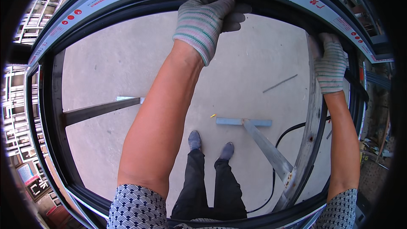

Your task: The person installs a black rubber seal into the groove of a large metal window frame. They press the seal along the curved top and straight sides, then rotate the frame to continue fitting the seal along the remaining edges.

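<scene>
My green-striped, cloth-gloved left hand (200, 26) bends at the black rectangular frame (140, 7); my green-striped, cloth-gloved right hand (330, 65) touches its far-right corner. Partly hidden, either grip I cannot tell.

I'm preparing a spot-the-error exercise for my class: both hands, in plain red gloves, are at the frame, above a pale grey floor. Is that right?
Not quite: the gloves aren't plain red. The head view shows them pale with green stripes. Both hands are at the frame, above a pale grey floor.

And there's a rod (280, 83) down on the floor (106, 59) between left hand (207, 21) and right hand (330, 65), cable (289, 130) curling nearer the right, pale frames (17, 114) far left of both
</scene>
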Motion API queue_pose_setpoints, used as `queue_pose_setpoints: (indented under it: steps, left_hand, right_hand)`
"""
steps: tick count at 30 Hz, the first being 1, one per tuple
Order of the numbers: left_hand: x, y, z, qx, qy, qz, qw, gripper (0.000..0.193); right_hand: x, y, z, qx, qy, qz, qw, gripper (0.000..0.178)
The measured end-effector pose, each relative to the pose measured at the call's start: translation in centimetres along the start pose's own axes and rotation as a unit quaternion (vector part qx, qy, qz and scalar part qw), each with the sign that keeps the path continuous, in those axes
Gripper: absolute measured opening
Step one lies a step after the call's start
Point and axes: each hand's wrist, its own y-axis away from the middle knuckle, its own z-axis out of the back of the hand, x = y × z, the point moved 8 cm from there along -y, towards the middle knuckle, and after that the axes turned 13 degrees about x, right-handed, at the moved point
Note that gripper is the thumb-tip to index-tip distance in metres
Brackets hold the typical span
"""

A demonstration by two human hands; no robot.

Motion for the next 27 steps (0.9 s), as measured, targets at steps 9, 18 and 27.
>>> queue_pose_setpoints:
  steps: [9,18,27]
  left_hand:
    - [-0.8,0.7,1.0,-0.034,-0.031,0.052,0.998,0.021]
    - [-1.6,0.7,3.0,-0.059,-0.054,0.061,0.995,0.017]
    - [-3.4,1.1,5.3,-0.054,-0.126,0.047,0.989,0.014]
  right_hand:
    - [0.0,0.4,0.7,-0.033,0.002,0.022,0.999,0.025]
    - [0.5,0.3,0.6,-0.041,-0.01,0.038,0.998,0.022]
    - [0.3,0.4,0.8,-0.041,-0.024,0.043,0.998,0.021]
